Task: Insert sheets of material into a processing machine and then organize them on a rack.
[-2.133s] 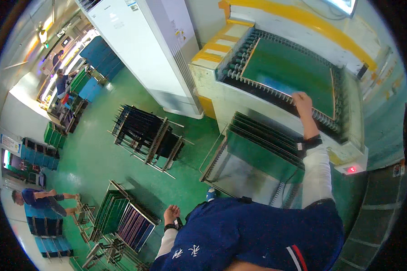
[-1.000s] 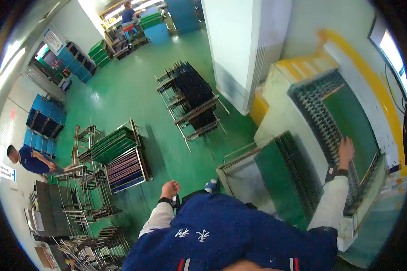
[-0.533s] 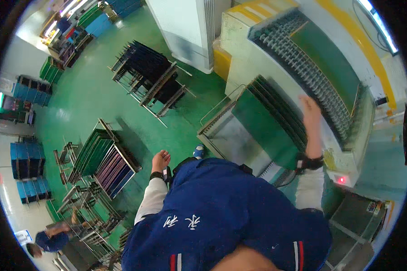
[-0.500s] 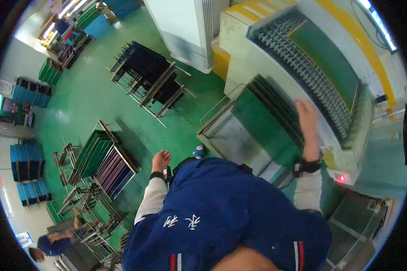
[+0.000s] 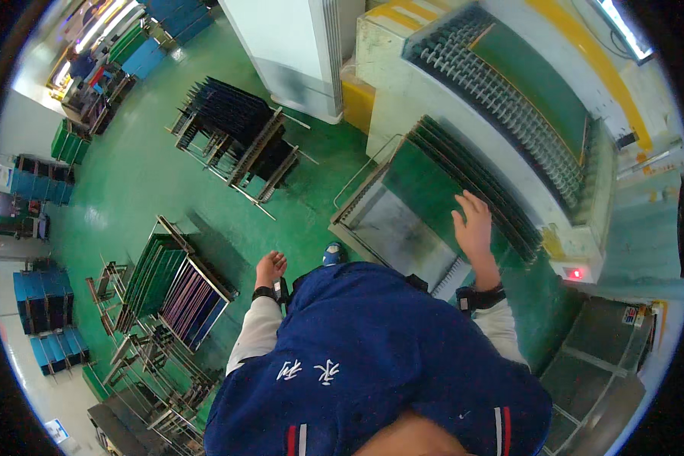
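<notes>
Large green panels [image 5: 425, 186] stand on edge, close together, in a rack [image 5: 347, 218] with a grey base plate, right of my body. My right hand [image 5: 475, 226] is over the near face of the front panel, fingers apart, holding nothing visible. Whether its fingertips touch the panel I cannot tell. By my waist, my left hand [image 5: 270, 268] hangs loosely with half-curled fingers and nothing in it. Beyond the rack, a machine [image 5: 463, 114] carries rows of rollers [image 5: 501, 106], with one green panel [image 5: 536, 83] lying flat on them.
A cart [image 5: 235, 140] of dark panels stands ahead on the green floor. Another rack [image 5: 176, 281] with green and purplish panels is at the left. A white cabinet [image 5: 289, 53] rises beyond the rack. A grey box-like unit [image 5: 596, 365] stands at the lower right.
My right hand has moved left and nearer, from the panels' far side to the front panel's face. The panels sit farther right, baring more base plate. A person at lower left has left view.
</notes>
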`<state>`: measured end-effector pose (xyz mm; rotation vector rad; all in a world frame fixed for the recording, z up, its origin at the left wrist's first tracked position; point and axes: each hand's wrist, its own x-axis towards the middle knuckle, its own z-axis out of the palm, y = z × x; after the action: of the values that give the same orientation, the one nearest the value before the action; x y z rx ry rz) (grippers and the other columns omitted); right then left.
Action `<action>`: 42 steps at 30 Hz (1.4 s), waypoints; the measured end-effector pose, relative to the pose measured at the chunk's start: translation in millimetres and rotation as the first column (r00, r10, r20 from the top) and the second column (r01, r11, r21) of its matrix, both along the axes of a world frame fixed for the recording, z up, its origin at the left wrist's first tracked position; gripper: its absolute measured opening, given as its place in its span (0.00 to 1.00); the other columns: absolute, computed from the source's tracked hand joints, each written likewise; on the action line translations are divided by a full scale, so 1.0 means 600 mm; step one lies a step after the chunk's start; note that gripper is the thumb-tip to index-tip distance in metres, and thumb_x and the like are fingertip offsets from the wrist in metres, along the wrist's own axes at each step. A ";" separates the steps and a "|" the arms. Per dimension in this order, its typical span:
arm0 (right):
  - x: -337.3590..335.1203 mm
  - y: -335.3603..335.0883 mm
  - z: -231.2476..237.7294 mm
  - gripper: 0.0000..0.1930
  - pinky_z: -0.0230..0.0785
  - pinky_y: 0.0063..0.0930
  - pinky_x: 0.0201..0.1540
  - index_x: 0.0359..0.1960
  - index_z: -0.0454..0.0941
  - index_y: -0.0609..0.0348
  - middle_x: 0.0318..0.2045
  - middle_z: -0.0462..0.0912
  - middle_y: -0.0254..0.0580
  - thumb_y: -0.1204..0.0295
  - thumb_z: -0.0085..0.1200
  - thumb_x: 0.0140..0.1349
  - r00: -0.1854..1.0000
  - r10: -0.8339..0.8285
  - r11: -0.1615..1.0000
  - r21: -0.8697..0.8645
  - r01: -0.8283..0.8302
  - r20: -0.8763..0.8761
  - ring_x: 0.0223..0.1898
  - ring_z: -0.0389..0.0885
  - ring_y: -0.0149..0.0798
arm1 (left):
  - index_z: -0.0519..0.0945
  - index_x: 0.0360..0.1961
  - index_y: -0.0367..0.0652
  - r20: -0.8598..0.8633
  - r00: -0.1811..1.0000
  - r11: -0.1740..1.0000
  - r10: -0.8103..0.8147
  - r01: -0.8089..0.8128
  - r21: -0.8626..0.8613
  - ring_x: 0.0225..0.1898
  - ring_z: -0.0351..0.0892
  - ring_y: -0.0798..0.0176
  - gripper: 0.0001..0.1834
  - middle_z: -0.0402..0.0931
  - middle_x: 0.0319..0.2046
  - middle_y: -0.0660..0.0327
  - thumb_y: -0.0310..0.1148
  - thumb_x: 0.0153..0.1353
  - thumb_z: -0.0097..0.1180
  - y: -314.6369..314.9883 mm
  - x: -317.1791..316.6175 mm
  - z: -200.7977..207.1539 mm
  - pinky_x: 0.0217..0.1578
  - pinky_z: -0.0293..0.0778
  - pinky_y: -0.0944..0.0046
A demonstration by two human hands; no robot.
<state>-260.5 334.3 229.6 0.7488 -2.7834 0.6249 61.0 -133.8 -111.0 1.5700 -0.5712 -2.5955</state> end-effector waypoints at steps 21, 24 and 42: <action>-0.021 -0.017 -0.065 0.11 0.68 0.45 0.34 0.33 0.72 0.58 0.29 0.78 0.48 0.69 0.58 0.50 0.942 -0.315 0.934 0.216 0.285 0.116 0.35 0.77 0.53 | 0.70 0.45 0.39 0.024 0.997 0.996 0.078 -0.077 -0.049 0.35 0.73 0.56 0.14 0.73 0.40 0.54 0.34 0.61 0.49 0.023 -0.008 0.079 0.37 0.72 0.57; -0.042 -0.004 -0.065 0.11 0.68 0.45 0.34 0.33 0.73 0.59 0.29 0.79 0.51 0.67 0.57 0.51 0.947 -0.296 0.907 0.346 0.238 0.125 0.35 0.77 0.54 | 0.70 0.42 0.39 0.130 0.988 0.991 0.087 -0.073 -0.111 0.31 0.73 0.58 0.11 0.74 0.35 0.55 0.34 0.61 0.48 0.021 0.002 0.083 0.32 0.72 0.60; -0.053 -0.030 -0.036 0.21 0.70 0.40 0.43 0.47 0.74 0.58 0.39 0.80 0.50 0.61 0.56 0.54 0.882 -0.398 0.837 0.493 0.238 0.250 0.43 0.78 0.49 | 0.70 0.36 0.43 0.072 0.992 0.992 0.107 -0.102 -0.075 0.28 0.72 0.59 0.06 0.72 0.27 0.59 0.33 0.60 0.49 0.036 -0.006 0.090 0.30 0.72 0.61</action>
<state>-292.5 316.1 208.0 0.2179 -3.3259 0.0343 57.2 -112.3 -57.2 1.6358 -0.5642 -2.4215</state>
